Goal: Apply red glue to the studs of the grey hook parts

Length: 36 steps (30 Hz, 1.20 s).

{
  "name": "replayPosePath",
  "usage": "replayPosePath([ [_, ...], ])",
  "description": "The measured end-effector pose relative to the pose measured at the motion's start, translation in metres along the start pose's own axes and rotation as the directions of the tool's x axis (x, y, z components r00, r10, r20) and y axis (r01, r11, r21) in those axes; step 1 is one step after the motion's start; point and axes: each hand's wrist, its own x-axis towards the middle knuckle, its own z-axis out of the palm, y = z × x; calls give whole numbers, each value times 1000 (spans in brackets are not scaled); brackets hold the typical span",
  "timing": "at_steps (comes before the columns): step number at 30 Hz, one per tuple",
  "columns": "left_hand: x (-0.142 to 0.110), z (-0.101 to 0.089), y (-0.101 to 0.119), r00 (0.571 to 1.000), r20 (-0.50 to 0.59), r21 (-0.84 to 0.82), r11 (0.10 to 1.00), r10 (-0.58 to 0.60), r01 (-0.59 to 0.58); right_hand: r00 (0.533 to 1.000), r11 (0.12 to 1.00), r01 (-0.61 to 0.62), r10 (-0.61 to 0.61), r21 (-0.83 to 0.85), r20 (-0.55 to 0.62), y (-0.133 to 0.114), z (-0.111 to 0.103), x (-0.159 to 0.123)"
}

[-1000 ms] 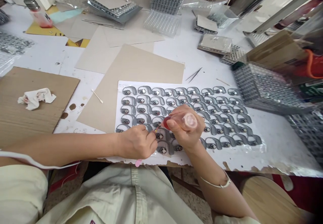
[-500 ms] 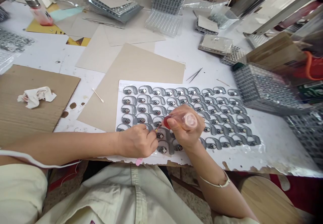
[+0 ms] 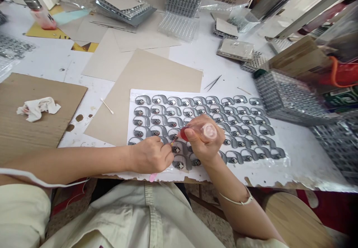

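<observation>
My right hand [image 3: 207, 143] is wrapped around a clear plastic bottle with red stuff inside [image 3: 207, 131], held above rows of grey curved hooks with shiny bits [image 3: 156, 120] on the white surface [image 3: 232, 72]. My left hand [image 3: 152, 154] is curled closed, pinching a thin, mostly hidden stick [image 3: 172, 143].

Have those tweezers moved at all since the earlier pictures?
No. The tweezers lie at the same angle, just beyond the right corner of the tan sheet; both shift slightly together as the camera moves.
</observation>
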Motion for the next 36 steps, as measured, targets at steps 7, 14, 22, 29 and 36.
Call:
replayPosePath([
  [7, -1, 1, 0, 1000, -1, -15, 1000, -4, 4, 1000, 1000, 7, -7, -17, -19, 0, 0, 1],
  [14, -2, 1, 0, 1000, 7, 2, 1000, 0, 0, 1000, 1000, 9, -10, -15, -13, 0, 0, 1],
  [22, -1, 0, -1, 1000, 10, -11, 1000, 0, 0, 999, 999, 28, -29, -32, -33, -1, 1, 3],
  [29, 0, -1, -1, 1000, -3, -5, 1000, -9, 9, 999, 997, 41, -42, -59, -30, 0, 0, 3],
  [36, -2, 0, -1, 1000, 21, 8, 1000, -8, 8, 998, 996, 42, -45, -76, -33, 0, 1, 3],
])
